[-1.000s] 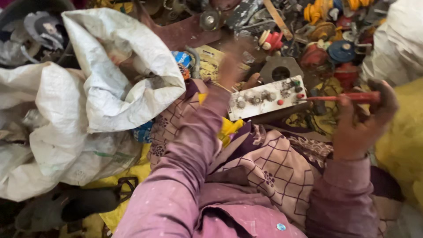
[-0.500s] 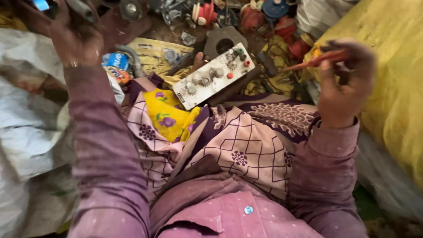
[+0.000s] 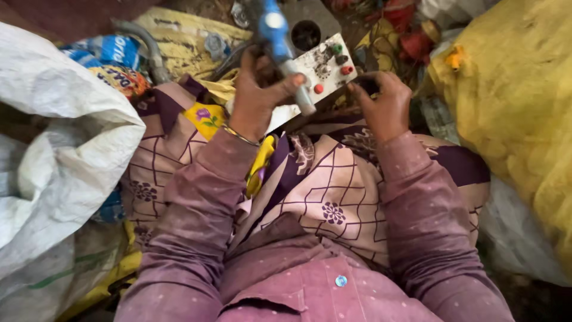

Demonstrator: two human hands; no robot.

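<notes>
- Left hand (image 3: 257, 98): I log its grip as wrapped tight around a blue-handled tool (image 3: 280, 42). The blue part rises above the fist and a pale grey shaft juts out past the thumb, slanting down to the right over the panel.
- Right hand (image 3: 384, 107): fingers curled onto the right edge of the panel. I cannot tell whether they pinch the edge or something small and dark beside it; the fingertips are half hidden.
- White control panel (image 3: 322, 74): a flat off-white plate lying tilted on the lap, just beyond both hands. It carries red and green push-buttons, a dark knob and several metal fittings, all mounted as far as I can see.
- Progress, by my judgement: the tool is in hand and held near the panel, but its tip is not set on any fitting, and no button or screw lies loose on the patterned cloth (image 3: 333, 185). I rate the stripping of the panel as barely begun, with nearly all fittings left to do.
- White woven sack (image 3: 56, 155): left of the lap, mouth gathered and folded; contents not visible.
- Yellow sack (image 3: 518, 107): right of the lap, bulging and full; contents hidden by its own fabric.
- Blue printed wrapper (image 3: 104, 50): lying at upper left, beside a grey hose (image 3: 146, 50).
- Red scrap parts (image 3: 411, 39): heaped loose on the ground beyond the panel, in no container.
</notes>
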